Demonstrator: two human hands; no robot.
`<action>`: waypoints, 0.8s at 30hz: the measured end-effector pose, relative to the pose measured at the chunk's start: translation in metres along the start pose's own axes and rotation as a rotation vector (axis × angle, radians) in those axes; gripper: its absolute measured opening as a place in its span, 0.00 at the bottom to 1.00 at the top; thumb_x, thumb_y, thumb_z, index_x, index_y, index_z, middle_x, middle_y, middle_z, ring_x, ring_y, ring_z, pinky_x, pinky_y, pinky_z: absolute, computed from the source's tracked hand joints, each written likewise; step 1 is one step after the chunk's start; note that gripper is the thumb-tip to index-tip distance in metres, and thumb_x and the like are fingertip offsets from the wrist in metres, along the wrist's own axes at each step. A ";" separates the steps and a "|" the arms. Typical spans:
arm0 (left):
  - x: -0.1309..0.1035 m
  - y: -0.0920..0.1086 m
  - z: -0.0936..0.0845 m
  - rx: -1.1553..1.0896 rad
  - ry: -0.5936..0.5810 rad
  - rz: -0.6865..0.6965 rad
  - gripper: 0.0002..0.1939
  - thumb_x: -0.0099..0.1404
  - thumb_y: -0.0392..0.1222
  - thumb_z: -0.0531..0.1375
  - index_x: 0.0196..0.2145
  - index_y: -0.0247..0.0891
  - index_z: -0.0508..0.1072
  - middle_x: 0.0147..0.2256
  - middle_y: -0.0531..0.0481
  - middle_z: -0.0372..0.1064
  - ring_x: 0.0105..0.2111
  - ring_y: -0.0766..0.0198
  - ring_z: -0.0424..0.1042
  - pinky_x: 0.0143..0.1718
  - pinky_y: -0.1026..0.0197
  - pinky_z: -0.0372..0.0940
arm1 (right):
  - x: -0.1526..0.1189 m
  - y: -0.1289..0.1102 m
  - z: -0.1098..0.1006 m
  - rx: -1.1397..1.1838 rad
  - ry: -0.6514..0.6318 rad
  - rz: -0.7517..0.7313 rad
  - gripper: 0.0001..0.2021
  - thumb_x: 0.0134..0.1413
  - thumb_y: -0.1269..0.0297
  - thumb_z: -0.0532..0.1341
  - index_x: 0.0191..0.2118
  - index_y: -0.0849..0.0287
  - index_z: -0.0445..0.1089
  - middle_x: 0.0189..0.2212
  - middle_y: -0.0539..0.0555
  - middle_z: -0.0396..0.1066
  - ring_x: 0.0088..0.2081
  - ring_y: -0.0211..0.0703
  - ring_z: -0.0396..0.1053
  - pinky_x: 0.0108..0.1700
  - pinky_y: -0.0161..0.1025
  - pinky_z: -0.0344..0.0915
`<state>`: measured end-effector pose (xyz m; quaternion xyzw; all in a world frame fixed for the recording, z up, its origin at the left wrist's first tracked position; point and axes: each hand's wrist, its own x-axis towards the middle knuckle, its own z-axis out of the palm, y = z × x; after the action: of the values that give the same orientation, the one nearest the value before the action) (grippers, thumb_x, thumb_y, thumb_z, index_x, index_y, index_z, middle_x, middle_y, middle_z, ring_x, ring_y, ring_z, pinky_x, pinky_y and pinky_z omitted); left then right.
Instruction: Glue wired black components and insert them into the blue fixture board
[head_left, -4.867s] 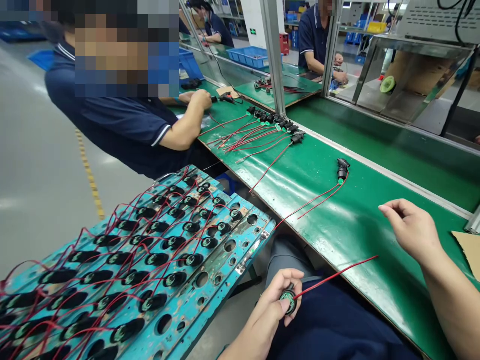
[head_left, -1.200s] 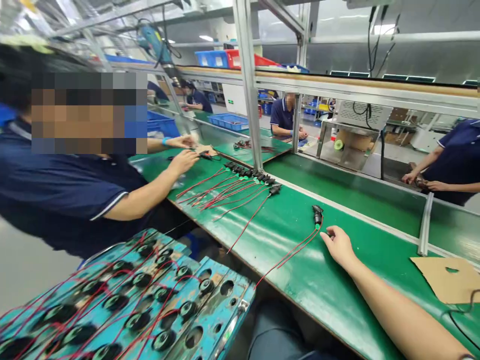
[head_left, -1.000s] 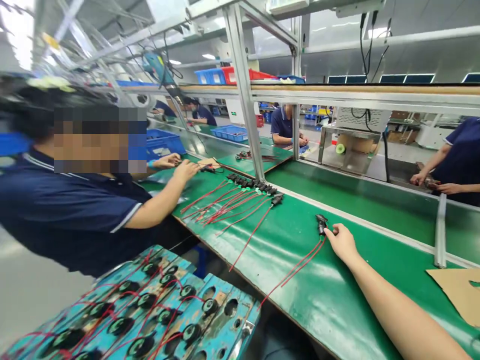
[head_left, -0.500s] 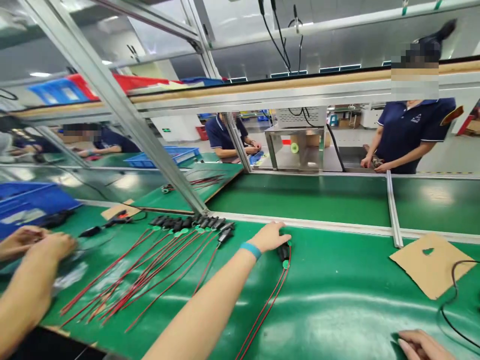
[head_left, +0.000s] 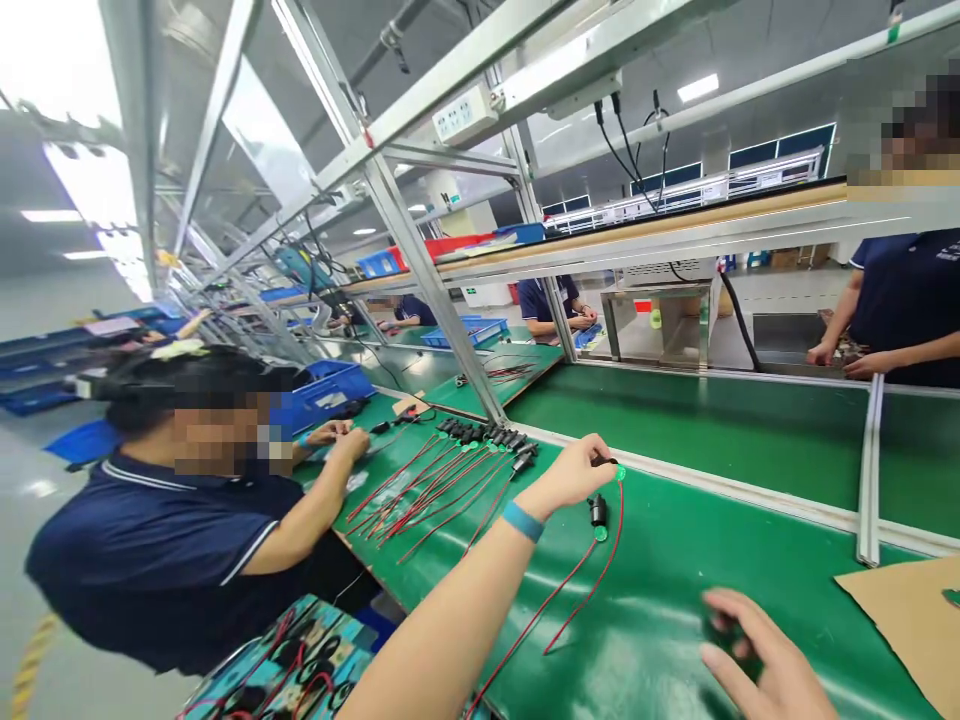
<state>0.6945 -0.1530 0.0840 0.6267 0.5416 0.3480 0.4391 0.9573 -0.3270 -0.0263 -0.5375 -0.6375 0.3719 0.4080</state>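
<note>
My left hand point(head_left: 574, 478), with a blue band at the wrist, pinches a black connector point(head_left: 604, 461) just above the green bench. A green disc point(head_left: 621, 473) sits at the connector's end, and a red wire hangs from it; the fingers hide most of the black body. Just below that hand, a second black connector point(head_left: 598, 511) lies on the bench with its own green disc and red wire. Over the bench at lower right is my right hand point(head_left: 769, 655), slightly blurred, its thumb and fingers apart and nothing seen in them.
Several black connectors point(head_left: 487, 437) with red wires lie in a row at left. A co-worker point(head_left: 187, 540) sits beyond them, hands over the bench. A metal post point(head_left: 442, 310) rises behind the row. Brown cardboard point(head_left: 911, 610) lies at right. A crate of wired parts point(head_left: 300, 660) stands at lower left.
My left hand has lifted one connector off the bench, parting it from the other. My right hand has come further into view, fingers spread. The view has turned left, showing the seated co-worker.
</note>
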 end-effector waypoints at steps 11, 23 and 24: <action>-0.134 -0.009 0.120 -0.626 -0.156 -0.192 0.14 0.62 0.53 0.65 0.37 0.39 0.72 0.34 0.51 0.69 0.29 0.66 0.70 0.26 0.65 0.62 | 0.010 -0.062 -0.052 0.133 -0.292 0.171 0.22 0.64 0.44 0.56 0.32 0.60 0.69 0.19 0.47 0.66 0.22 0.38 0.63 0.28 0.35 0.60; -0.194 -0.057 0.169 -0.644 -0.409 -0.304 0.15 0.66 0.54 0.65 0.44 0.42 0.77 0.40 0.45 0.74 0.40 0.55 0.73 0.39 0.56 0.71 | -0.028 -0.053 -0.086 -0.172 -0.400 0.223 0.05 0.59 0.63 0.66 0.34 0.59 0.75 0.25 0.46 0.69 0.28 0.37 0.64 0.31 0.33 0.56; -0.196 -0.057 0.168 -0.634 -0.412 -0.286 0.14 0.65 0.53 0.65 0.43 0.43 0.75 0.40 0.46 0.74 0.41 0.55 0.73 0.40 0.55 0.72 | -0.031 -0.054 -0.083 -0.195 -0.416 0.183 0.05 0.59 0.64 0.66 0.35 0.59 0.76 0.25 0.47 0.70 0.28 0.37 0.65 0.31 0.33 0.56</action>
<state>0.7932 -0.3735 -0.0235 0.4350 0.3900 0.3004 0.7540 1.0155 -0.3622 0.0516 -0.5416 -0.6895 0.4465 0.1787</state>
